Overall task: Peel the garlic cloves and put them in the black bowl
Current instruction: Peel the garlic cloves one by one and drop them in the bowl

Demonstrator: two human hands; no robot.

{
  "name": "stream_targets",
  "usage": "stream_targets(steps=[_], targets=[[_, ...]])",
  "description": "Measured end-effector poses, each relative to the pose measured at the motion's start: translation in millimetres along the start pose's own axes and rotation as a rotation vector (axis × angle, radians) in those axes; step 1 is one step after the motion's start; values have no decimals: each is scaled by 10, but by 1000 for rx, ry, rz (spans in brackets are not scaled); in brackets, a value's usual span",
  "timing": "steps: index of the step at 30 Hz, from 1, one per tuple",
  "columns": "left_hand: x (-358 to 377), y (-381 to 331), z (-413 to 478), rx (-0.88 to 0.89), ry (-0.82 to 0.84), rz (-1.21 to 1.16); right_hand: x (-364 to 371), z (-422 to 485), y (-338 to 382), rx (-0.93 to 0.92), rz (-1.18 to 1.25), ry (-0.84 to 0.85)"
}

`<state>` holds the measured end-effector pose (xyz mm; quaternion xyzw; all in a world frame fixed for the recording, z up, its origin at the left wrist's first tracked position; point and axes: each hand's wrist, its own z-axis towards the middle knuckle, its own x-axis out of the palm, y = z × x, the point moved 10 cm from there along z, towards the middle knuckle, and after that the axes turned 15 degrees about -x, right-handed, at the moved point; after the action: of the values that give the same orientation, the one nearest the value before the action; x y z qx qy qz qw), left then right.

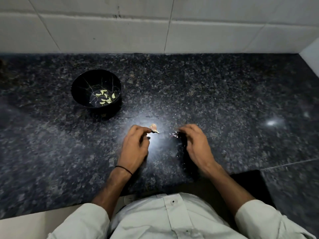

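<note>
Here, the left hand [136, 145] hovers knuckles-up just over the counter, its fingers curled and its fingertips pinching a garlic clove [153, 128] that sticks out at the hand's 1 o'clock, papery skin still partly on it. A thin black band [124, 169] circles that wrist. The right hand [196, 142] sits near it at 3 o'clock, also knuckles-up with fingers bent downward. A purplish scrap of skin [173, 134] shows at its fingertips, but motion blur hides whether the fingers grip the scrap or merely hang over it. Both forearms run in from 6 o'clock out of rolled pale sleeves, above a pale buttoned shirt [164, 218].

The black bowl [76, 87] stands well apart from the hands, at about 10 o'clock from them, upright, with several peeled cloves [104, 97] lying on its bottom.

Everything rests on a dark speckled granite countertop [224, 100] with a bright glare patch between the hands. A wall of large white tiles [120, 28] rises along its far edge at 12 o'clock.
</note>
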<state>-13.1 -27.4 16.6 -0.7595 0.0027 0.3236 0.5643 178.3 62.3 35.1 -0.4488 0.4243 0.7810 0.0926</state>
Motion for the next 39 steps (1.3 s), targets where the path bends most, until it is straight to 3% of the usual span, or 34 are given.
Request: stream_targets(steps=[3, 7, 14, 17, 21, 25, 28, 33, 39], targets=[[282, -12, -81, 50, 166, 133, 15, -115, -140, 99, -89, -23], [498, 38, -136, 58, 250, 269, 265, -123, 41, 112, -99, -37], [459, 82, -79, -11, 235, 133, 159, 71, 59, 100, -79, -124], [473, 104, -61, -32, 230, 119, 185, 226, 127, -60, -72, 66], [473, 117, -46, -67, 221, 97, 564, 99, 283, -336, -133, 492], [460, 113, -49, -72, 211, 102, 574, -248, 102, -429, -238, 644], [461, 112, -55, -76, 206, 94, 439, -426, -28, -448, -286, 608], [488, 112, -48, -91, 210, 123, 261, -488, 98, -563, -342, 409], [552, -51, -136, 23, 200, 260, 246, -458, 112, -584, -377, 305]])
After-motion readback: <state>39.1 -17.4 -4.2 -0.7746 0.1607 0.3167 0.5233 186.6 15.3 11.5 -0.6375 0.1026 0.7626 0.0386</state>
